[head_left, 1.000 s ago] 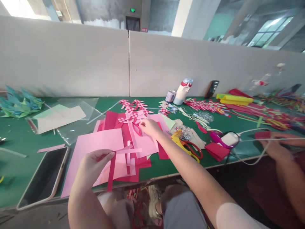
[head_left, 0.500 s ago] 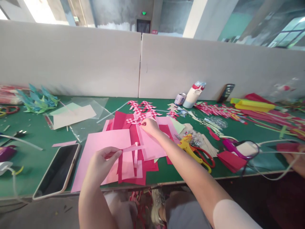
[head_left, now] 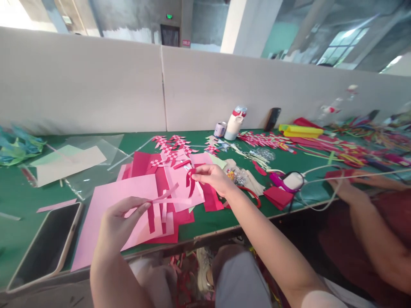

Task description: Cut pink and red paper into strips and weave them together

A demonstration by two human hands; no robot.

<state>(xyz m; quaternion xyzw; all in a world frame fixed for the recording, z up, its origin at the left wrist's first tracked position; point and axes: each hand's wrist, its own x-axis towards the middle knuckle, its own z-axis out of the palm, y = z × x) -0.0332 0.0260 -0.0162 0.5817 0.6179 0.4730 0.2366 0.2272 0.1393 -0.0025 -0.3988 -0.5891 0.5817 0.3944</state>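
My left hand (head_left: 123,216) pinches light pink paper strips (head_left: 170,199) between thumb and fingers; they stretch to the right over the stacked sheets. A short red strip (head_left: 151,219) shows just below its fingertips, and whether it is held too I cannot tell. In my right hand (head_left: 214,178), a curled red paper strip (head_left: 192,185) hangs down from the closed fingertips. Beneath both hands lie pink paper sheets (head_left: 120,194) and red paper sheets (head_left: 213,201), overlapping. Woven pink-and-red checkered paper pieces (head_left: 173,147) lie just beyond.
A phone (head_left: 45,246) lies at the left front edge. Scissors with a red handle (head_left: 253,195) sit partly hidden behind my right wrist. A bottle (head_left: 236,124) and a can (head_left: 220,129) stand by the white partition (head_left: 257,81). At right, another person's hand (head_left: 343,188) holds red paper.
My right hand has lifted off the sheets beside the checkered pieces and come nearer, now with a red strip in it. My left hand keeps its pink strips. The view has swung right.
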